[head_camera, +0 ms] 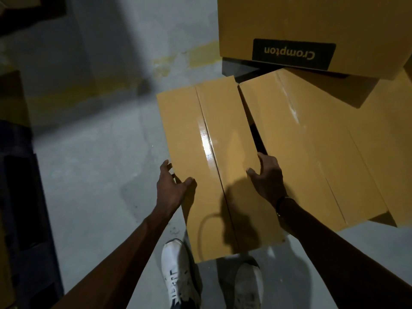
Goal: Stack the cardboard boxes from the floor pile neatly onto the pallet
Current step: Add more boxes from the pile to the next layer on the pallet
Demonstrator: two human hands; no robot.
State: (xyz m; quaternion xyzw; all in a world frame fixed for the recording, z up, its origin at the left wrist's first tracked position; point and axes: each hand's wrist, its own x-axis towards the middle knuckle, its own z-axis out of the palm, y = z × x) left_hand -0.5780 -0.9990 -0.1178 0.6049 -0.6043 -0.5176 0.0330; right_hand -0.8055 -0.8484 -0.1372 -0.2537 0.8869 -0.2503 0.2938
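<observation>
Two hands (left [171, 188], right [267, 177]) grip a sealed box [214, 166].

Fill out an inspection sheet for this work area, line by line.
Surface: grey concrete floor, with worn yellow paint marks further off.
Job's things: near box, taped along its top seam, lies on the floor; second box close beside it on its right; Crompton-labelled box sits higher behind them.
Clutter: nothing seen.
Grippers: left hand grips the near box's left edge; right hand grips its right edge, fingers in the gap between the boxes.
Cables: nothing seen.
Surroundings: dark blue structure at the left, too dim to identify; white shoes below the near box.
</observation>
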